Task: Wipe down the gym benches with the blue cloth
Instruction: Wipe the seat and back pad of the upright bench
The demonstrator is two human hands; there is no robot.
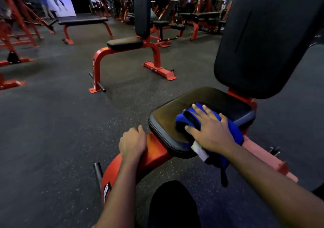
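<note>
Head view: the right hand (210, 133) lay flat on the blue cloth (181, 118), its fingers (199, 113) straight and spread, pressing the bunched cloth onto the black seat pad (164, 120). Part of the cloth hung over the pad's near right edge, a white tag (199, 150) showing under the wrist. The left hand (133, 143) rested on the red frame (156, 151) just in front of the pad, fingers curled over the tube. The black backrest (263, 43) rose behind the pad.

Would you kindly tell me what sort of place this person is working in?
Most likely a gym: padded benches on red steel frames, like the seat bench and flat bench, stand on a speckled rubber floor, with more red machines behind.
</note>
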